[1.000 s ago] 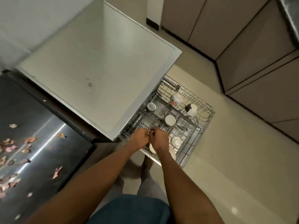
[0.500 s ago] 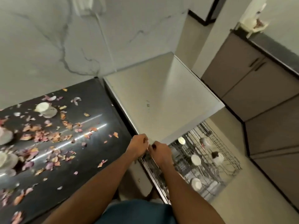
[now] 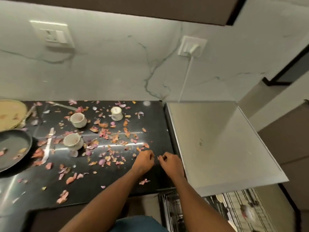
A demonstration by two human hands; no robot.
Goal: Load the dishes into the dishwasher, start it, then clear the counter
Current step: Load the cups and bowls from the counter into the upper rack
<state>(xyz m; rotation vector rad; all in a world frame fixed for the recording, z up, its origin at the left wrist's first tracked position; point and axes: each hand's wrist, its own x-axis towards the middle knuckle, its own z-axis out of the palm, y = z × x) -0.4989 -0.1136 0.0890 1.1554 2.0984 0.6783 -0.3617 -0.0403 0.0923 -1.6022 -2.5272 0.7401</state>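
My left hand (image 3: 145,160) and my right hand (image 3: 170,163) hover side by side over the right end of the black counter (image 3: 157,124), fingers loosely curled, holding nothing that I can see. Three white cups stand on the counter: one (image 3: 78,120) at the back, one (image 3: 72,141) nearer me, one (image 3: 116,113) further right. A dark pan (image 3: 13,148) and a beige plate (image 3: 11,113) sit at the left. The white dishwasher top (image 3: 215,144) is on the right, with its pulled-out wire rack (image 3: 234,210) of cups below.
Onion peels (image 3: 107,134) litter the counter. A knife (image 3: 47,146) lies beside the pan. A marble wall with a switch plate (image 3: 53,35) and a plugged socket (image 3: 192,46) stands behind. Brown cabinets (image 3: 284,148) are at the right.
My view has swung up from the open dishwasher rack to the counter. Both hands have risen from the rack's front edge and now hang over the counter, slightly apart.
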